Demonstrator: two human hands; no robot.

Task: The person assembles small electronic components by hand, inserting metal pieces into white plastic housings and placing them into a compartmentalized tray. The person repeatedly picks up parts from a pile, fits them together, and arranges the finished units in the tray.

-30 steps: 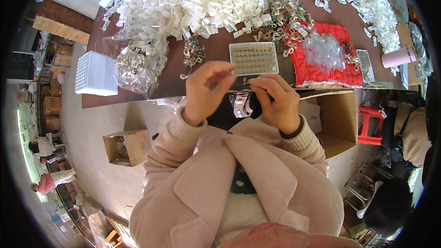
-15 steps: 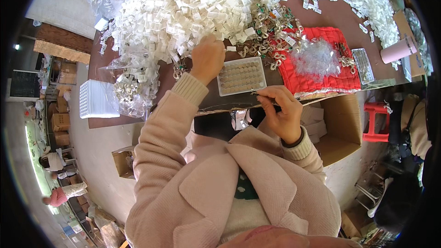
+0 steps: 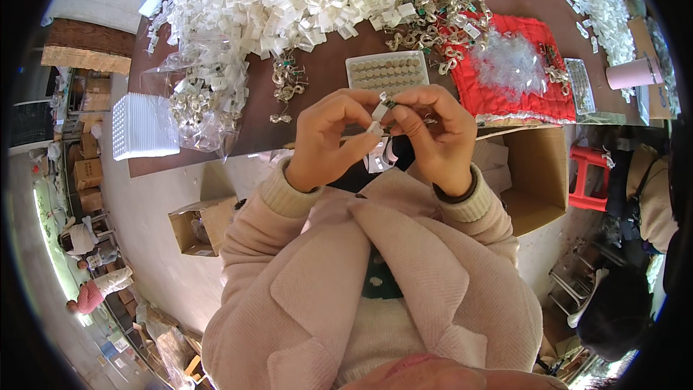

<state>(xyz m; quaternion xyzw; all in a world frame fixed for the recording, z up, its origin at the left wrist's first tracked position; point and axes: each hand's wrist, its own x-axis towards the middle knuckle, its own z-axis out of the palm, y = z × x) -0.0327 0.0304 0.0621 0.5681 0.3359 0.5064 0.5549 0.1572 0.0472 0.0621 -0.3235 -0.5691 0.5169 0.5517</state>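
Left hand [image 3: 326, 141] is pinching a small white piece [image 3: 378, 111] just this side of the tray [image 3: 349, 68]; right hand [image 3: 438, 130] is gripping a tiny dark-green part [image 3: 390, 103] right by it. Looks mid-fit, can't tell if they're joined. Tray is holding rows of brown discs. Metal clips [image 3: 284, 79] are lying loose to its left. White heap [image 3: 289, 0] is covering the far side, so plenty seems left.

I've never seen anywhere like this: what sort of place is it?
Probably a workshop for hand assembly or packing: a big heap of small white pieces lies on the table, along with a tray of round pieces, and an open cardboard box stands below.
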